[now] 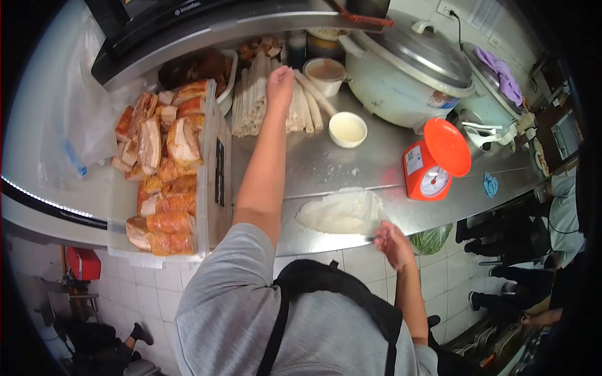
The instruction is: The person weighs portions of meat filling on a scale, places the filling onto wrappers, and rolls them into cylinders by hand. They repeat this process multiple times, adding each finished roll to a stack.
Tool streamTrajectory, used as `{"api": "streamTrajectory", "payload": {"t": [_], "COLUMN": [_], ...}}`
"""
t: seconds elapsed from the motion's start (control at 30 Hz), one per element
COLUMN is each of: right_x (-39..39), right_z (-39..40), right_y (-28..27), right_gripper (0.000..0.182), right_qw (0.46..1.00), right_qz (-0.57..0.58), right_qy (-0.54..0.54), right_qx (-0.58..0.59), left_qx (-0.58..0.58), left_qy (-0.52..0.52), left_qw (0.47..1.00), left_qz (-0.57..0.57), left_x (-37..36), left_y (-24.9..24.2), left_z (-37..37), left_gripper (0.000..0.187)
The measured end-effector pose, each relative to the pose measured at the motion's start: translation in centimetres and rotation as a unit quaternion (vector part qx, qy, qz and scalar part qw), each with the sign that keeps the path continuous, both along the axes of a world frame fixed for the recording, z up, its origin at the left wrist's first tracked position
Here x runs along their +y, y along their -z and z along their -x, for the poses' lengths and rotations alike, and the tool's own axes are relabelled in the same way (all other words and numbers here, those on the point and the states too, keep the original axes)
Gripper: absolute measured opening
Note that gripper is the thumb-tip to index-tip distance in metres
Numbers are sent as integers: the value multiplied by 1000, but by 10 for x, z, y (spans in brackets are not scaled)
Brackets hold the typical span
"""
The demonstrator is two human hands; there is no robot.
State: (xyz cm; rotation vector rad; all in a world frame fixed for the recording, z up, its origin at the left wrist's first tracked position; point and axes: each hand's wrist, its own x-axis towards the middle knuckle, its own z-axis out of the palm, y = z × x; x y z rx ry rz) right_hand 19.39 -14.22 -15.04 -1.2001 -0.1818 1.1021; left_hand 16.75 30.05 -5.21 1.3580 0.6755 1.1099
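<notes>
My left hand reaches across the counter over a stack of long, pale spring rolls. Its fingers are closed, and whatever they may grip is hidden. One roll lies slanted beside that hand. Near the counter's front edge, a thin whitish wrapper sheet lies flat. My right hand is at the sheet's right corner, fingers loosely bent and apart, with nothing visible in it. A small bowl of pale paste stands between the rolls and an orange kitchen scale.
At left, a clear plastic bin holds roasted pork pieces. A lidded white tub and a large lidded cooker stand behind. A blue cloth lies right; leafy greens show below the edge. Other people stand at far right.
</notes>
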Motion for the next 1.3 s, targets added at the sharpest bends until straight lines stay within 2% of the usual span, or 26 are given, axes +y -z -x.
{"api": "streamTrajectory", "payload": {"t": [0.07, 0.1, 0.13, 0.2, 0.3, 0.33, 0.4, 0.43, 0.5, 0.53, 0.6, 0.63, 0.7, 0.73, 0.83, 0.9, 0.97, 1.0, 1.07, 1.1, 1.2, 1.27, 1.3], "right_x": [17, 27, 36, 52, 83, 92, 103, 106, 108, 108, 102, 99, 98, 98, 100, 93, 82, 75, 60, 52, 31, 19, 15], "right_z": [-9, -14, -20, -46, -76, -75, -58, -54, -66, -65, -70, -70, -76, -80, -96, -85, -76, -73, -67, -60, -40, -29, -25], "right_y": [-1, -2, -2, 18, 24, 21, 2, -5, 16, 15, 7, -5, -31, -44, -83, -116, -124, -119, -94, -76, -4, 14, 16], "right_gripper": [39, 37, 34, 35, 39, 40, 40, 40, 37, 35, 29, 26, 18, 15, 10, 9, 12, 14, 17, 19, 20, 19, 19], "right_qw": [995, 975, 942, 872, 753, 710, 664, 639, 665, 675, 800, 851, 865, 871, 841, 820, 796, 737, 603, 613, 616, 612, 613], "right_qz": [63, 104, 143, 148, 239, 262, 301, 317, 251, 217, 170, 144, 75, 41, 17, 0, -41, -56, -85, -59, -4, 15, 21], "right_qy": [-14, -27, -39, -32, -48, -44, -102, -129, -198, -233, -240, -240, -208, -190, -150, -110, -59, -49, -29, -55, -126, -164, -176], "right_qx": [-82, -192, -300, -465, -612, -652, -677, -689, -675, -666, -523, -444, -450, -451, -519, -562, -601, -672, -792, -786, -778, -774, -770], "left_qx": [-6, 32, 69, 182, 443, 471, 522, 529, 539, 517, 471, 423, 323, 308, 252, 202, 197, 195, 223, 239, 322, 365, 331], "left_qy": [24, 17, 12, 123, 142, 141, 131, 169, 242, 248, 259, 243, 211, 198, 157, 122, 104, 95, 101, 105, 191, 229, 205], "left_qw": [1000, 999, 995, 971, 856, 835, 787, 783, 771, 787, 816, 851, 909, 915, 932, 937, 931, 927, 884, 859, 855, 836, 866], "left_qz": [10, -30, -70, -91, -224, -249, -301, -279, -235, -227, -212, -195, -159, -167, -208, -259, -290, -304, -398, -441, -358, -339, -313], "left_x": [-39, -59, -79, -109, -159, -172, -190, -191, -187, -186, -183, -180, -174, -172, -171, -173, -184, -190, -199, -205, -228, -244, -248], "left_y": [11, 24, 38, 87, 114, 116, 112, 112, 111, 108, 100, 96, 87, 74, 19, -7, -24, -26, -4, 13, 78, 98, 100], "left_z": [34, 45, 55, 71, 95, 100, 106, 107, 111, 116, 124, 125, 124, 122, 115, 112, 120, 127, 143, 152, 182, 199, 207], "left_gripper": [37, 33, 29, 33, 40, 39, 39, 35, 29, 25, 19, 17, 12, 10, 7, 6, 4, 5, 8, 9, 13, 14, 18]}}
